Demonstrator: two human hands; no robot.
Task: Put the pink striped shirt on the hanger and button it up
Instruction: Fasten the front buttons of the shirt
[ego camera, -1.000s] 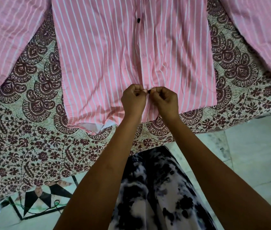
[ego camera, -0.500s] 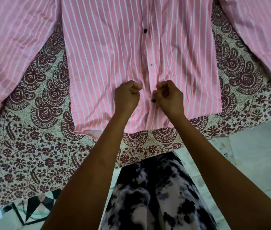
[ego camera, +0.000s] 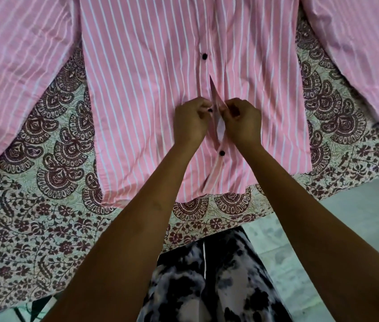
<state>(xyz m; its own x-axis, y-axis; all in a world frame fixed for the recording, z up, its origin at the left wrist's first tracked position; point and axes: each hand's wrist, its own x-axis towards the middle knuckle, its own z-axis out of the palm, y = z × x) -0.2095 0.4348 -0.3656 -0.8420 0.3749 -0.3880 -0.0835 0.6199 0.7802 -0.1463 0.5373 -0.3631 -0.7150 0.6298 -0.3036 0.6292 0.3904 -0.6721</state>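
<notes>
The pink striped shirt point(ego camera: 142, 94) lies face up on a patterned bed cover, sleeves spread to both sides. My left hand point(ego camera: 189, 123) pinches the left placket edge beside a small black button point(ego camera: 210, 110). My right hand point(ego camera: 242, 123) pinches the right placket edge. Between the hands the front gapes and white lining shows. A black button point(ego camera: 222, 153) below the hands is fastened, and another black button point(ego camera: 204, 56) above them is fastened too. No hanger is in view.
The maroon and cream printed bed cover point(ego camera: 44, 228) hangs over the bed's near edge. Pale floor tiles point(ego camera: 358, 228) show at lower right. My black and white patterned trousers point(ego camera: 207, 287) fill the bottom centre.
Both hands have moved up the placket from the lowest button, which is now fastened, to the gap above it. The view has shifted so more of the shirt's hem shows.
</notes>
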